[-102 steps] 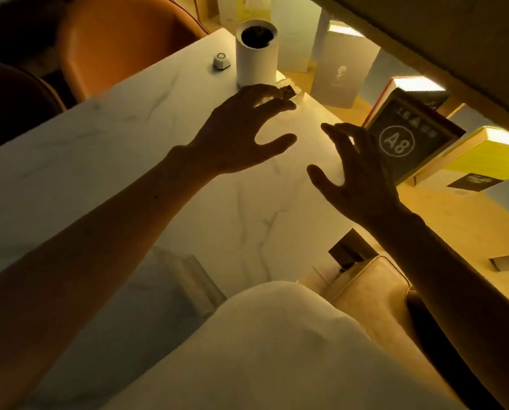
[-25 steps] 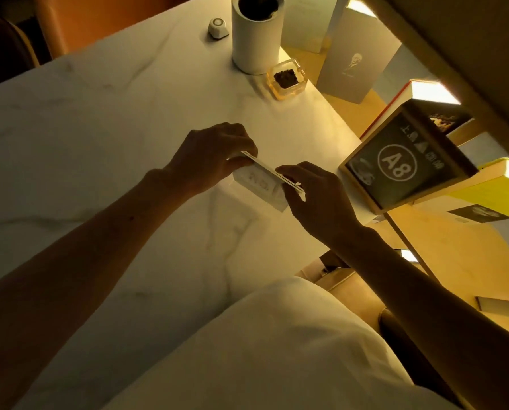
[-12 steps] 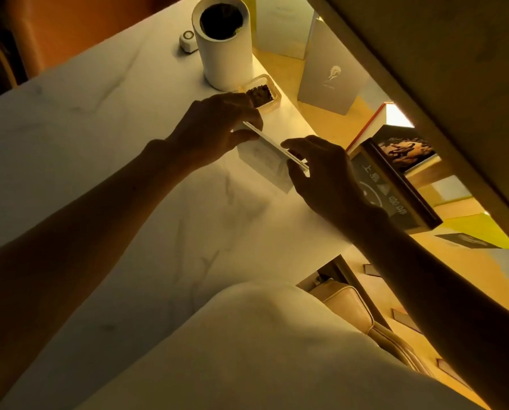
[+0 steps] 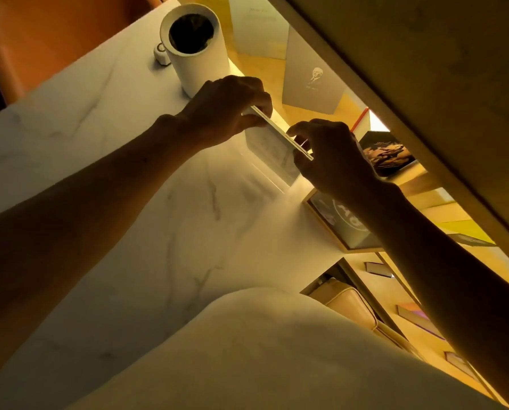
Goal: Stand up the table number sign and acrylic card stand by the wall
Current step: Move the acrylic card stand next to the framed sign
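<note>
The clear acrylic card stand (image 4: pixel 272 150) is upright near the wall-side edge of the white marble table (image 4: pixel 99 161), with a pale card inside it. My left hand (image 4: pixel 226 109) pinches the far end of its top edge. My right hand (image 4: pixel 330 156) pinches the near end. The table number sign (image 4: pixel 340 229), a wood-framed dark board with a circled number, stands at the table's edge just nearer than the stand. My right forearm covers much of the sign's face.
A white cylindrical container (image 4: pixel 195 45) with a dark opening stands beyond my left hand, a small white gadget (image 4: pixel 160 54) beside it. Upright cards and books (image 4: pixel 312 81) line the lit shelf past the table edge. An orange chair (image 4: pixel 40 39) sits at the far left.
Both hands have carried the acrylic card stand farther toward the wall-side edge, close to the white container. The small dish by the container is now hidden behind my left hand.
</note>
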